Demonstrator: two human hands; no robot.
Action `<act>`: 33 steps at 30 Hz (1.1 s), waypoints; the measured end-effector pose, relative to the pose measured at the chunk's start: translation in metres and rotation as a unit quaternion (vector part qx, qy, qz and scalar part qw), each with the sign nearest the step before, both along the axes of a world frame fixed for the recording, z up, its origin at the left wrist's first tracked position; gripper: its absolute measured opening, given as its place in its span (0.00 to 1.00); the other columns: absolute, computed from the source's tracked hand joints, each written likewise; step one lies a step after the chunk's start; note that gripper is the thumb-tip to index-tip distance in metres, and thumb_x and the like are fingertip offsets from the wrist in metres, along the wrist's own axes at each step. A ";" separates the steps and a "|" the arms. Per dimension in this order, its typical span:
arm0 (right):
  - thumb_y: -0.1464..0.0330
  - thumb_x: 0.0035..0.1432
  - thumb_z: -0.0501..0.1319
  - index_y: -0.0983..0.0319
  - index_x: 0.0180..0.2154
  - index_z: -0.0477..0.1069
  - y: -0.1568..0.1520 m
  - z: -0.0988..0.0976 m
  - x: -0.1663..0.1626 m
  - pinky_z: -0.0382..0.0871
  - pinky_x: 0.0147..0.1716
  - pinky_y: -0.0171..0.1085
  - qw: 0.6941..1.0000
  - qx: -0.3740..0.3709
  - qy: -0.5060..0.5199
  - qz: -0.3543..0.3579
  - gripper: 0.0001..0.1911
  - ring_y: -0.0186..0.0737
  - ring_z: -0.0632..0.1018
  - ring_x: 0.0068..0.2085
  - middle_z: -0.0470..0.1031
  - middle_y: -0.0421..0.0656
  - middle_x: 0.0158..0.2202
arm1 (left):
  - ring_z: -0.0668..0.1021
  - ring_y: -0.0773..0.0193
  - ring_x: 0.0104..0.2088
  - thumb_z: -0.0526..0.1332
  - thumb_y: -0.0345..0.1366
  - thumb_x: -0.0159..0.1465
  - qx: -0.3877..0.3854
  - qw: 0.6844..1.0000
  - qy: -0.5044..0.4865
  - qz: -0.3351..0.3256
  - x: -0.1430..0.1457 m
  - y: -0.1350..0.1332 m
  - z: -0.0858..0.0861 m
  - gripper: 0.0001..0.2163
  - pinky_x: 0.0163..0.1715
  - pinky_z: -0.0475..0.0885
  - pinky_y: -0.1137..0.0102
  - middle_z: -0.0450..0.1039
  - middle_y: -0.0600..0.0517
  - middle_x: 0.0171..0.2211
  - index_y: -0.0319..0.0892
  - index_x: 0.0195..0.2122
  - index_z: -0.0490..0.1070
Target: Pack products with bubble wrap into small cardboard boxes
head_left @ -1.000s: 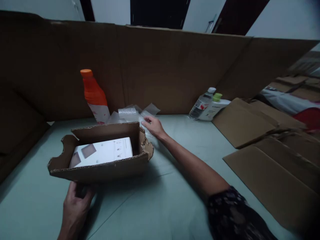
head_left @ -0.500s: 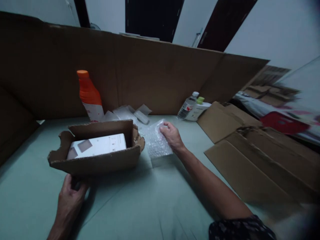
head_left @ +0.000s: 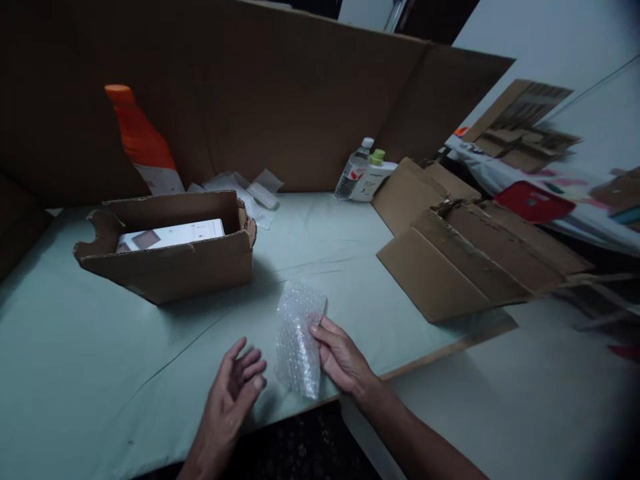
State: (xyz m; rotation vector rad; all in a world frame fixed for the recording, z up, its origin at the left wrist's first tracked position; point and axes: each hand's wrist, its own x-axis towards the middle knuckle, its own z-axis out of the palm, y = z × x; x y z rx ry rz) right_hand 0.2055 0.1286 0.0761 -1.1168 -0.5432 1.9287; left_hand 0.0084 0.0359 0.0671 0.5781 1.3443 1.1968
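Observation:
A sheet of clear bubble wrap [head_left: 299,340] hangs over the near part of the table, pinched at its right side by my right hand [head_left: 341,353]. To its left, my left hand [head_left: 235,387] has its fingers apart and curved, with nothing in them; it does not touch the wrap. Further back on the left stands an open cardboard box [head_left: 200,270] with torn flap edges. Inside it lies a white carton [head_left: 195,231] with grey patches, its lower part hidden by the box wall.
Behind the box are an orange bottle [head_left: 147,143] and more clear plastic wrap [head_left: 263,193]. A clear bottle [head_left: 353,172] and a white bottle with a green cap [head_left: 371,181] lean at the back. Folded cardboard [head_left: 445,267] lies right; a tall cardboard panel [head_left: 280,87] closes the rear.
My right hand has brought the bubble wrap from beside the box toward the near table edge. The left hand has let go of the box and moved right, and the view has tilted down.

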 end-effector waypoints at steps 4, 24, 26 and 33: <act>0.64 0.48 0.73 0.63 0.46 0.73 -0.017 -0.005 -0.007 0.73 0.33 0.33 0.999 0.003 0.014 0.045 0.23 0.36 0.78 0.34 0.79 0.44 0.39 | 0.79 0.53 0.49 0.70 0.52 0.57 -0.023 0.995 -0.080 -0.063 0.013 0.008 0.004 0.45 0.51 0.72 0.62 0.76 0.42 0.51 0.46 0.70 0.49; 0.71 0.54 0.63 0.61 0.59 0.65 0.118 -0.015 -0.004 0.73 0.34 0.35 0.829 0.371 -0.400 0.125 0.29 0.31 0.74 0.29 0.75 0.43 0.43 | 0.72 0.64 0.26 0.70 0.52 0.55 -0.049 0.999 0.000 0.008 -0.002 0.003 0.004 0.42 0.25 0.72 0.70 0.67 0.56 0.27 0.45 0.68 0.57; 0.71 0.56 0.62 0.61 0.53 0.71 0.143 -0.008 -0.001 0.72 0.41 0.38 0.787 0.416 -0.440 0.119 0.21 0.34 0.75 0.34 0.76 0.45 0.46 | 0.72 0.63 0.27 0.70 0.52 0.55 -0.066 0.998 -0.010 0.010 -0.003 0.004 0.000 0.42 0.27 0.73 0.69 0.68 0.55 0.28 0.45 0.67 0.57; 0.78 0.59 0.59 0.61 0.45 0.78 0.246 0.000 -0.046 0.63 0.59 0.47 0.640 0.536 -0.524 0.169 0.15 0.46 0.72 0.57 0.74 0.47 0.56 | 0.76 0.58 0.32 0.71 0.57 0.51 -0.113 0.993 0.019 0.024 -0.003 0.009 -0.019 0.39 0.27 0.73 0.68 0.77 0.47 0.39 0.46 0.60 0.66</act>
